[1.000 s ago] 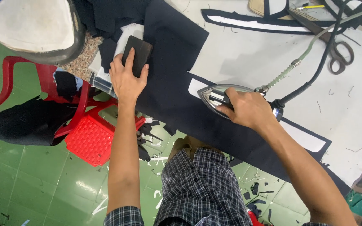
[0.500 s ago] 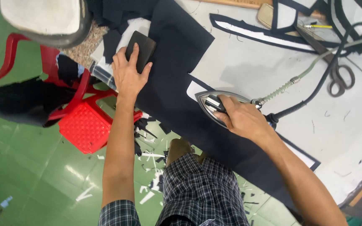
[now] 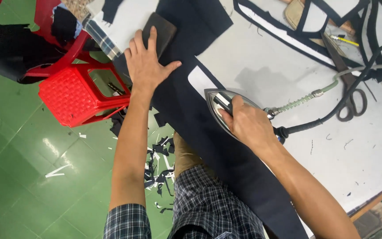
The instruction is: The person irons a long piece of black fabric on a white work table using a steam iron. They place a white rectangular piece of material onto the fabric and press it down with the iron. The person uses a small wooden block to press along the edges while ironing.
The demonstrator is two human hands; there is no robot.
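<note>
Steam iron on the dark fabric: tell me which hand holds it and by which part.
The right hand grips the silver steam iron by its top handle. The left hand lies flat on a small dark block, not gripping.

A silver steam iron (image 3: pixel 224 106) with a dark handle stands flat, sole down, on a long strip of dark navy fabric (image 3: pixel 200 119) lying along the near edge of the grey table; a flat dark rectangular block (image 3: pixel 162 28) rests on the fabric's far end

Glossy green tiled floor (image 3: pixel 18 177) strewn with fabric scraps (image 3: pixel 158 170); red plastic stool (image 3: pixel 74 95) beside it
</note>
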